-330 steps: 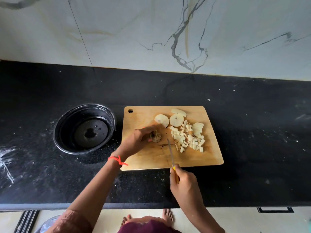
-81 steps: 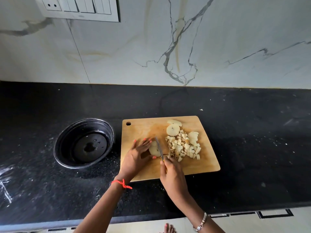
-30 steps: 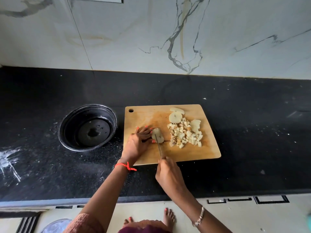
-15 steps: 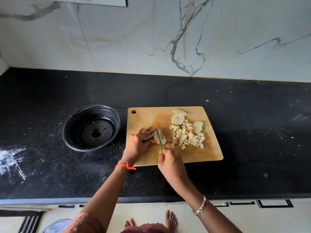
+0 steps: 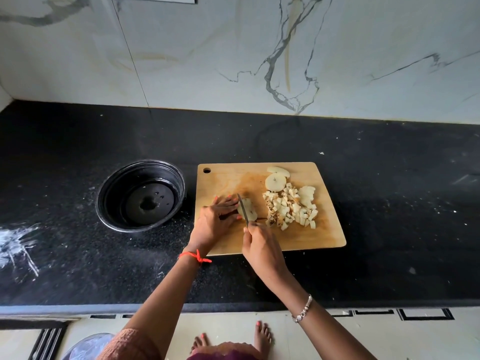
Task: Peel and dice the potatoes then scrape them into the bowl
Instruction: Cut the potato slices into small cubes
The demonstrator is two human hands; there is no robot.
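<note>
On the wooden cutting board [image 5: 322,229] lies a pale potato slice [image 5: 249,211]. My left hand [image 5: 217,222] presses flat on its left side, fingertips holding it down. My right hand [image 5: 262,249] grips a small knife [image 5: 243,209], whose blade stands across the slice. A heap of diced potato [image 5: 291,209] lies to the right. Two round slices [image 5: 275,181] rest at the board's far edge. The black bowl [image 5: 109,193] stands left of the board with nothing in it.
The board and bowl sit on a black stone counter [image 5: 389,193] against a marble wall. White smears mark the counter at the far left [image 5: 15,245]. My bare feet [image 5: 262,336] show on the floor below the counter's front edge.
The knife blade has shifted slightly left across the slice between cuts. My left hand stays pressed on the slice. The camera has tilted a little.
</note>
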